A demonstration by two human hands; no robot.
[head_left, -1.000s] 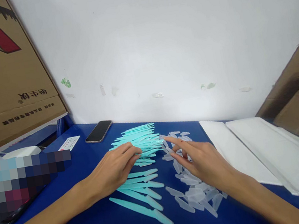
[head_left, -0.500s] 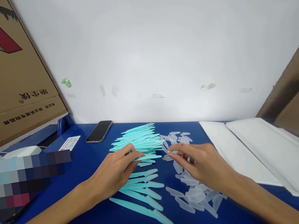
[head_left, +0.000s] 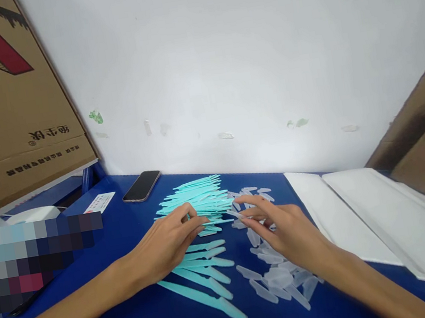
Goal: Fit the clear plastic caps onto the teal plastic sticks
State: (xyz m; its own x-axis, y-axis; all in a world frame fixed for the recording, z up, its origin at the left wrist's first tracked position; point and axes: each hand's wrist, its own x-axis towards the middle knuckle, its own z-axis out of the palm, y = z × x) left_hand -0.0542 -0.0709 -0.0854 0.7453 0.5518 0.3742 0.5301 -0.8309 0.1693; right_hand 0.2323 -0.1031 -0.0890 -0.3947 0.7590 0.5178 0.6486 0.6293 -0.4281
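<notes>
The left hand (head_left: 169, 241) pinches 1 teal stick (head_left: 222, 221), now turned edge-on; more teal sticks (head_left: 192, 197) lie beyond and below that hand. The right hand (head_left: 283, 223) seems to pinch 1 clear sleeve (head_left: 232, 213), now jutting leftward, bringing 2 ends together; clear pieces (head_left: 277, 277) lie below it.

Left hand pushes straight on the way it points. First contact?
Probably the clear piece at the right hand: the teal piece in the left hand aims almost at it. Depth is unclear; it might pass just beneath.
</notes>
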